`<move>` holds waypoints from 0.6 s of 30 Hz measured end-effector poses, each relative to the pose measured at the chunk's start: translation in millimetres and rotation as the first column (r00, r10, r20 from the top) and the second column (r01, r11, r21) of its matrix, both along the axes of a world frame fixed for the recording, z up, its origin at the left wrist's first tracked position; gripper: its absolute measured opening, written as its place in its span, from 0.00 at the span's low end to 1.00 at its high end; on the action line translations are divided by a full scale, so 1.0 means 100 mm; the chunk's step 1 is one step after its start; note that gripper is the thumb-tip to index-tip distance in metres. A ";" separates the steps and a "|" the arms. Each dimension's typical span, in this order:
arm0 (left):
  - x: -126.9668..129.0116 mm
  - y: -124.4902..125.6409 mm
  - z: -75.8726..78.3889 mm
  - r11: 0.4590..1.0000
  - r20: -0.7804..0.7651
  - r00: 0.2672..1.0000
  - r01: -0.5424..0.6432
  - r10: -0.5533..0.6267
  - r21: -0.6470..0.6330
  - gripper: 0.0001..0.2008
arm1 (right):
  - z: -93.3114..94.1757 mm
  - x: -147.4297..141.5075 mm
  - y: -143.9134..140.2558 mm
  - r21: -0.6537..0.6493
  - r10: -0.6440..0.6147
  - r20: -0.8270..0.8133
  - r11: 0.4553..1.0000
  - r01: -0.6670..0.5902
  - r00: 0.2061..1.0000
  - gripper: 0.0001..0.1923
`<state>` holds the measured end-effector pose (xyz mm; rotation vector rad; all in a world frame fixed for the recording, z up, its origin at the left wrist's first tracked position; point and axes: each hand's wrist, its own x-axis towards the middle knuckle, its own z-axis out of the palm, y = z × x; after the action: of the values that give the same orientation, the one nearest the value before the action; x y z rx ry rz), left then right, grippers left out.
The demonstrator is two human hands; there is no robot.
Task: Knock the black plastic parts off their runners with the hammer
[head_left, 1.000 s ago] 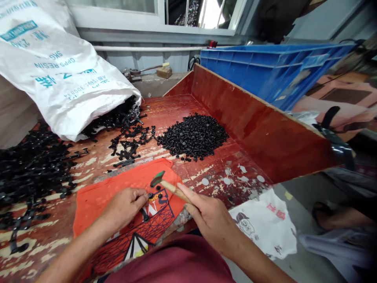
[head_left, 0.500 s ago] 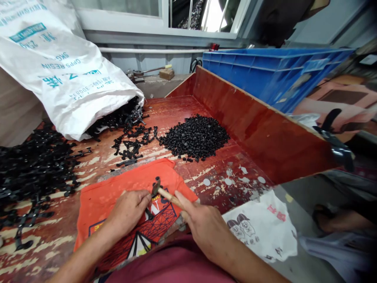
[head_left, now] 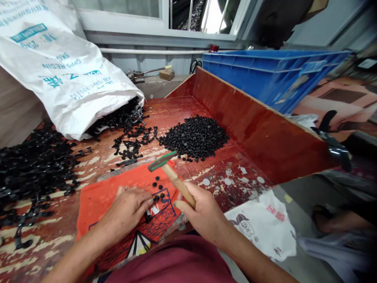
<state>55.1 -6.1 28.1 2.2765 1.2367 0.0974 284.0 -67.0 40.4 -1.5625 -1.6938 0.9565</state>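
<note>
My right hand [head_left: 203,212] grips the wooden handle of a small hammer [head_left: 169,169], whose green head is lifted above the orange cloth [head_left: 118,192]. On that cloth my left hand [head_left: 128,210] rests with fingertips pinching a black plastic strip [head_left: 147,215]. Several small round black caps [head_left: 157,188] lie loose on the cloth just beyond the fingers.
A pile of black caps [head_left: 196,136] lies mid-table beside the red wooden side board [head_left: 265,133]. A white resin sack [head_left: 67,78] spills black strips [head_left: 129,139]; more strips [head_left: 32,165] heap at the left. A blue crate [head_left: 273,74] stands behind the board.
The hammer head came down onto the strip by my left fingers, then rose again, higher than before. More loose caps now lie on the cloth.
</note>
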 end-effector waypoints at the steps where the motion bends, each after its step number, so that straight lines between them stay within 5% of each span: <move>1: 0.00 -0.01 0.03 0.998 -0.012 0.999 0.035 -0.034 0.056 0.19 | 0.00 -0.05 0.04 -0.030 -0.002 -0.042 1.000 0.000 0.999 0.09; 7: -0.03 -0.15 0.00 0.957 0.058 0.998 0.020 -0.038 0.289 0.16 | -0.13 -0.34 0.15 -0.188 0.119 -0.349 0.963 -0.193 0.930 0.05; 13: -0.06 -0.29 -0.19 0.904 0.231 0.973 -0.093 -0.007 0.417 0.14 | -0.28 -0.44 0.17 -0.368 -0.047 -0.571 0.907 -0.205 0.819 0.11; 16: -0.13 -0.38 -0.12 0.821 0.358 0.913 -0.351 0.194 0.450 0.16 | -0.27 -0.42 0.19 -0.373 -0.163 -0.628 0.921 -0.111 0.761 0.12; 18: -0.21 -0.43 -0.06 0.780 0.441 0.800 -0.555 0.407 0.288 0.23 | -0.23 -0.39 0.19 -0.349 -0.225 -0.659 0.937 -0.027 0.717 0.12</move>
<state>34.4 -49.6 21.9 2.0478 1.6899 1.0074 245.1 -47.9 17.6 -1.2242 -0.9263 1.5930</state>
